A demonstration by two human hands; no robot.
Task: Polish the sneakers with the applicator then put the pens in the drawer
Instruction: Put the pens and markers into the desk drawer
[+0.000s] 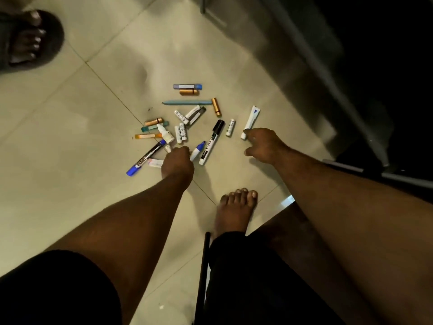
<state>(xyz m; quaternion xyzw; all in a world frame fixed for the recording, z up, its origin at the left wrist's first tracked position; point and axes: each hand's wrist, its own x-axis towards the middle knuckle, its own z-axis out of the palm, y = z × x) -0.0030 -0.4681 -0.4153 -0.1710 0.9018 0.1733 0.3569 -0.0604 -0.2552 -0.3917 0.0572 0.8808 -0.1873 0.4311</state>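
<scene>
— While the pens (187,123) lay scattered on the tiled floor (70,137), which hand was nearer to them?

— The left hand (178,161) was at the near edge of the heap, its fingers curled under; whether it already gripped something, one could not tell. The blue marker (146,158) lay just to its left, its long axis slanting up to the right. The black-capped marker (212,141) lay between both hands, pointing away.

— And the right hand (263,144)?

— It hung with loosely bent fingers, its fingertips touching the lower end of a white tube (250,121).

— Was any drawer visible?

— No drawer, sneakers or applicator showed; only dark furniture on the right.
</scene>
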